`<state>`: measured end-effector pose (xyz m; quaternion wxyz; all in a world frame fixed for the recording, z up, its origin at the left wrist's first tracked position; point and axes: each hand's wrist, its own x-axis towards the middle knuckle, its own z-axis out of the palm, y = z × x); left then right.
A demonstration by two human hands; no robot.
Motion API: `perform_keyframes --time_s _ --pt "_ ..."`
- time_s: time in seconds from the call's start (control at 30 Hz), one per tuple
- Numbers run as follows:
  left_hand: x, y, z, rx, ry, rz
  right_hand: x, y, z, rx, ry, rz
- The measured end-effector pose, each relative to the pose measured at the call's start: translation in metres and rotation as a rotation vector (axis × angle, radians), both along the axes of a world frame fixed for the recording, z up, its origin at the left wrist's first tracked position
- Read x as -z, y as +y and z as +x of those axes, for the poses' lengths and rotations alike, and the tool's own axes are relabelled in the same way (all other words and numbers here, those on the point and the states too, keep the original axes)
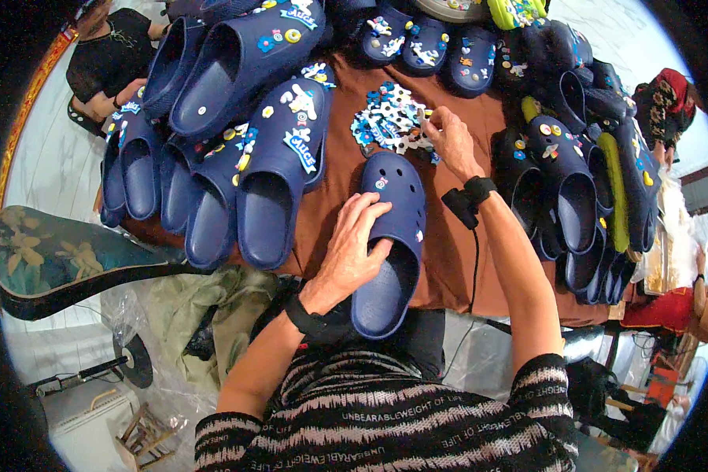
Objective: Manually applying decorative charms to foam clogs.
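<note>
A navy blue clog [397, 200] lies in front of me, its toe pointing away and its heel at the table's near edge. Two small charms sit on it, one near the toe and one on its right side; several holes are bare. My left hand [350, 248] grips the clog, thumb at the opening and fingers over the upper. Just beyond the toe is a pile of white, blue and black shoe charms [389, 118]. At the pile's right edge, my right hand [452, 141] has its fingers pinched together; what they hold is too small to tell.
Decorated navy clogs [279, 173] are stacked on the left of the brown cloth [480, 267], with more clogs [562, 173] on the right and along the back. A cable hangs from my right wrist strap [468, 200]. Other people are at both sides.
</note>
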<state>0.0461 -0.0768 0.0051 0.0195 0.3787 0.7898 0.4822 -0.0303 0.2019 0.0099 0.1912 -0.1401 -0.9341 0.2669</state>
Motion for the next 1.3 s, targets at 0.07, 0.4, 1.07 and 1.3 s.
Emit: perform_keyframes --time_s 0.07,0.4,1.07,1.3 --pt "-0.004 0.000 -0.001 0.020 -0.010 -0.026 0.006 0.008 0.006 0.009 0.000 -0.073" --pt "-0.011 0.010 -0.004 0.017 0.076 -0.130 0.003 -0.002 0.045 -0.116 -0.080 -1.103" --pt "-0.001 0.012 -0.005 -0.022 0.005 0.007 -0.006 -0.016 0.041 -0.147 0.042 -0.498" --pt "-0.002 0.012 -0.005 -0.011 0.014 -0.002 -0.016 -0.055 0.076 -0.242 0.117 0.033"
